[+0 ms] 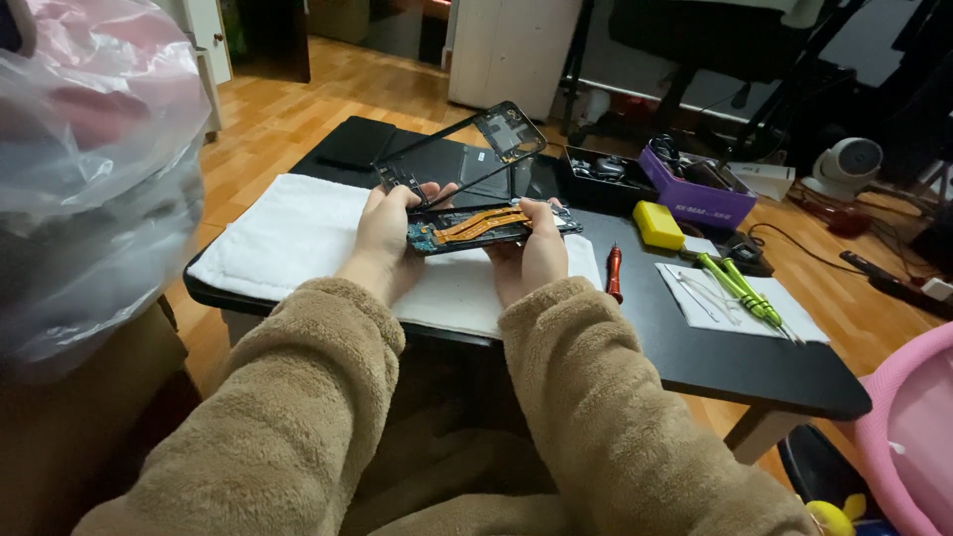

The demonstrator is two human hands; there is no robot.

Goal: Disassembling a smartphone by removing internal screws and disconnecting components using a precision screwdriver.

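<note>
1. We see the left hand [382, 230] and the right hand [531, 253] held close together over the white towel [298, 238], both clamped on an opened phone body [486, 226] whose circuit board and orange flex cables face up.
2. The phone body sits level between the 2 hands, just above the towel's right part — the left hand grips its left end, the right hand cups its right end from below with the thumb on top.
3. A black phone frame [462, 154] tilts up and away from the phone body, hinged at the left-hand end; the left fingertips touch its lower corner, though we cannot tell how firmly they pinch it.
4. The towel lies on a black table [754, 367], covering the table's left half.
5. Right of the towel, touching the tabletop, lies a red-handled screwdriver [614, 270].
6. Further right of the towel sits a yellow block [657, 224], and beyond it a white sheet [740, 303] with 2 green-handled screwdrivers [745, 288] resting across it.
7. Behind the towel's right end stand a purple box [695, 194] and a black tray [606, 179] of small parts.
8. Left of the towel, near the camera, bulges a clear plastic bag [89, 169] — well apart from both hands.
</note>
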